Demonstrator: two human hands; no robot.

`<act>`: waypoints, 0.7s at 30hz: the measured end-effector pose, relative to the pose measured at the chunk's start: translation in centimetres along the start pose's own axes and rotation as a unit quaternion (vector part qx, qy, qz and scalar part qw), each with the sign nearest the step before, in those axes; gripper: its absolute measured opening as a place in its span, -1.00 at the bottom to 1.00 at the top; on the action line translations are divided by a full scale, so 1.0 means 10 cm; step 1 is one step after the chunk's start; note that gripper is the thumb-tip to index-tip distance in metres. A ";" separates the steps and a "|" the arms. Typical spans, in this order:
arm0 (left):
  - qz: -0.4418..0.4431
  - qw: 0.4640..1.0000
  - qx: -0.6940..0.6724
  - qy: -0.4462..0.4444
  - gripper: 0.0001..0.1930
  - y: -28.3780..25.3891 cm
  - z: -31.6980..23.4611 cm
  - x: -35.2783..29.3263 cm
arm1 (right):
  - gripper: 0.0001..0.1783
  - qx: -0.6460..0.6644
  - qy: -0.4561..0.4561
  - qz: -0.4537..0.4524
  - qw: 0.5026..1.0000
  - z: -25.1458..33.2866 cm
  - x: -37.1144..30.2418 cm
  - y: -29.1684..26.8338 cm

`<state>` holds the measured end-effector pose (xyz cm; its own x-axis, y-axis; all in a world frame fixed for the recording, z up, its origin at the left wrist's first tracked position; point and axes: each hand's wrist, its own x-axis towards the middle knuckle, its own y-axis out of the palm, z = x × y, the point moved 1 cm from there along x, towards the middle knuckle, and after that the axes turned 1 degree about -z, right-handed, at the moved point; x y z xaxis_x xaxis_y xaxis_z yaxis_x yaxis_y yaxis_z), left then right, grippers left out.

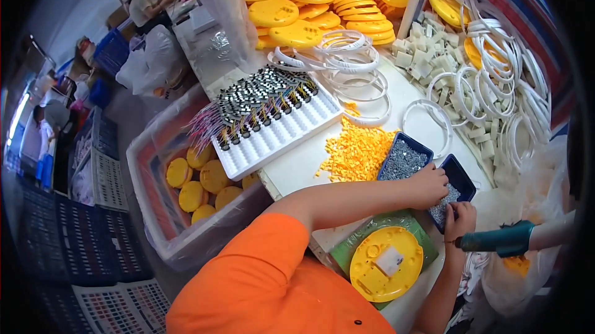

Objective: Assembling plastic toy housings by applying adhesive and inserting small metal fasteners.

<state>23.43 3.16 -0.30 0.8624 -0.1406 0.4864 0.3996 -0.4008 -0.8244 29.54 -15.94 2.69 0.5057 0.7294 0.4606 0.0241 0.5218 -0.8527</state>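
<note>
My left hand point(429, 184), at the end of a forearm stretched across from an orange sleeve, has its fingers curled down over the right-hand blue tray point(458, 176), which holds small silvery screws point(439, 213). Close by, my right hand point(460, 218) reaches up to the same tray's near right edge, its fingers bent together. What either hand pinches is hidden. Below them a round yellow plastic shell point(406, 244) lies on a green mat point(347, 252), with a white square piece point(389, 261) set in it. To the right of the shell hangs a teal electric screwdriver point(499, 241).
Another blue tray point(406, 153) of grey screws sits beside small orange parts point(356, 151). A white foam tray point(248, 160) carries wired circuit boards. White rings point(429, 123), pale square pieces point(427, 52) and stacked yellow discs point(297, 33) crowd the back. A lined bin point(167, 244) stands left.
</note>
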 end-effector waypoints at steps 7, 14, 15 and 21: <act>0.002 1.000 -0.026 -0.008 -0.84 0.04 0.02 0.03 | -0.94 0.025 0.068 -0.050 0.996 0.15 -0.32 -0.28; -0.034 0.998 -0.056 0.019 -0.89 -0.30 0.03 0.03 | -0.82 0.218 0.252 -0.089 0.939 0.53 -1.03 -0.36; -0.057 0.992 -0.115 0.017 -0.89 -0.39 -0.03 -0.04 | -0.84 0.265 0.292 -0.118 0.911 0.75 -1.01 -0.42; -0.026 0.965 -0.256 -0.047 -0.88 -0.74 -0.33 -0.76 | -0.89 0.154 0.129 0.011 0.980 0.98 -0.99 -0.36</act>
<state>12.88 4.18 3.02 0.8792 -0.0356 0.4752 0.2580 -0.8028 -0.5375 16.05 -20.71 3.64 0.7045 0.6276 0.3313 -0.2317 0.6447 -0.7285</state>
